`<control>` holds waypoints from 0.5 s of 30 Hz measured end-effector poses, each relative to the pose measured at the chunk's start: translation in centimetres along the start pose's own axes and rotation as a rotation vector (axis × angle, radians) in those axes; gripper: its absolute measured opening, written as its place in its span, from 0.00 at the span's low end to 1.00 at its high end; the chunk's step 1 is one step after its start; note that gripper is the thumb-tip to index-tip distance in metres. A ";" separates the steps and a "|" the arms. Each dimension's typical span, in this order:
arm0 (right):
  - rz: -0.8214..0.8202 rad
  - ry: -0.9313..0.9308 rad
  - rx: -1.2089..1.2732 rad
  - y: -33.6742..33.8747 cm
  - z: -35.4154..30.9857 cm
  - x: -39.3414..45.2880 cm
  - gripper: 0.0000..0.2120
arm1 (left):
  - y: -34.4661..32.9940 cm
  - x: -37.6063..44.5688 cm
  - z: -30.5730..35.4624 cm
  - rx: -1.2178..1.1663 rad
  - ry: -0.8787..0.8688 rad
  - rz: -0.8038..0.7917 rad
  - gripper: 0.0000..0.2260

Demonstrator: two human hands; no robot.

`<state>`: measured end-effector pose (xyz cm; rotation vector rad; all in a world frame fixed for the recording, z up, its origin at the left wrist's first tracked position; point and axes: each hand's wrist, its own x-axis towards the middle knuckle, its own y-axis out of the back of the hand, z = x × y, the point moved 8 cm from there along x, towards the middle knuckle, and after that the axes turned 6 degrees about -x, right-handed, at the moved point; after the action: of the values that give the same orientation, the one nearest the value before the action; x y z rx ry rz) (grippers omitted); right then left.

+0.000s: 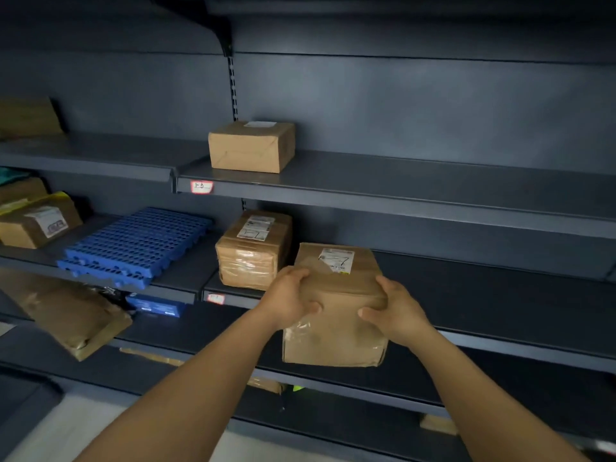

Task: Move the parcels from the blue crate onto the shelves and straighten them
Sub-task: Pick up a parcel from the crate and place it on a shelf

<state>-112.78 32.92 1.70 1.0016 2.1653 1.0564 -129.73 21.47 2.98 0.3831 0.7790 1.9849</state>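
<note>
Both hands, left hand and right hand, grip a taped brown cardboard parcel by its sides before the dark grey metal shelves.

Both arms reach forward, left hand and right hand curled, gripping

I see brown parcels with white labels, a blue perforated panel, and dark grey shelves.
</note>
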 end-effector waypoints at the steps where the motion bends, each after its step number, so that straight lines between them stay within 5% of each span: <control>1: 0.003 0.004 -0.001 -0.2 -0.1 0.9 0.40 | 0.0 1.0 -0.1 0.035 -0.001 -0.005 0.37; 15: 0.050 0.050 -0.017 -4.7 -2.2 14.8 0.31 | 1.2 13.8 -4.4 0.528 -0.071 0.041 0.21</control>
<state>-124.89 41.84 -2.84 1.0370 2.1782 1.1324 -139.98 31.30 -0.13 0.7760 1.2560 1.7707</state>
